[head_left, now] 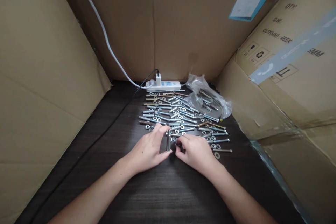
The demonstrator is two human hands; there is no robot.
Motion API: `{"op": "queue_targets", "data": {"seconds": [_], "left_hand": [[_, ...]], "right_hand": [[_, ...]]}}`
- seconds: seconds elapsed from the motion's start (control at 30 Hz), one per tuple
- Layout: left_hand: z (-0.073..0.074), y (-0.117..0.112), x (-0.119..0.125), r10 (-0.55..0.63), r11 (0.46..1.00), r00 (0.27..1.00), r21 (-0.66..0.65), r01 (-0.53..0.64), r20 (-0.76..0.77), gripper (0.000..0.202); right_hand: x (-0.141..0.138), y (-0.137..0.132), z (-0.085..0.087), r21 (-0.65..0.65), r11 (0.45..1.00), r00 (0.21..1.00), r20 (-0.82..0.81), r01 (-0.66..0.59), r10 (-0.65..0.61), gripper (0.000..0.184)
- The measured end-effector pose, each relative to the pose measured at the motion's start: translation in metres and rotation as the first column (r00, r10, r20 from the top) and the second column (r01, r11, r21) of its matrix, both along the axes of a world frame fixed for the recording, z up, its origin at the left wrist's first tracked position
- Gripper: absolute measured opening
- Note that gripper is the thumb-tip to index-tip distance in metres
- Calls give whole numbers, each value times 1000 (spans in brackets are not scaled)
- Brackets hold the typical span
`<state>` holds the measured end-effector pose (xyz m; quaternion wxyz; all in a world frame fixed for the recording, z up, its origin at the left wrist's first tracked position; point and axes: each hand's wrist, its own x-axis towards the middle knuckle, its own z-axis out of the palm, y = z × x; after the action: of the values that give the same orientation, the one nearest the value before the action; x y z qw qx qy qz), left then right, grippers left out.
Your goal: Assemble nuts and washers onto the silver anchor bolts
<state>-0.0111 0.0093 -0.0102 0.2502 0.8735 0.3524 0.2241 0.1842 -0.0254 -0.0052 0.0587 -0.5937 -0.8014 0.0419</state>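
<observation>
My left hand [151, 147] grips a metal bolt [168, 141] upright between the thumb below and the fingers above. Just to the right, my right hand [195, 148] is closed in a pinch. Whatever lies between its fingertips is small, dark and mostly hidden. The two hands are close together but apart. Beyond them, many loose bolts [187, 124], metal sleeves, nuts and washers lie spread in rough rows on the dark table [162, 196]. A flat washer [217, 155] rests to the right of my right hand.
A white power strip [170, 84] with a plugged-in charger [158, 79] stands behind the hardware. A clear plastic bag [195, 87] with more bolts lies at the back right. A black cable [105, 127] crosses the table's left side. Cardboard walls [126, 24] enclose three sides.
</observation>
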Motion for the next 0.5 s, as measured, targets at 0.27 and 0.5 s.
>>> {"op": "queue_targets", "data": {"seconds": [0.27, 0.5], "left_hand": [[-1, 0, 0, -15, 1000, 998, 2, 15, 68, 57], [1, -7, 5, -107, 993, 993, -47, 109, 56, 61]], "right_hand": [[4, 0, -2, 78, 997, 972, -236, 11, 8, 14], [8, -1, 1, 180, 978, 722, -691, 108, 48, 17]]}}
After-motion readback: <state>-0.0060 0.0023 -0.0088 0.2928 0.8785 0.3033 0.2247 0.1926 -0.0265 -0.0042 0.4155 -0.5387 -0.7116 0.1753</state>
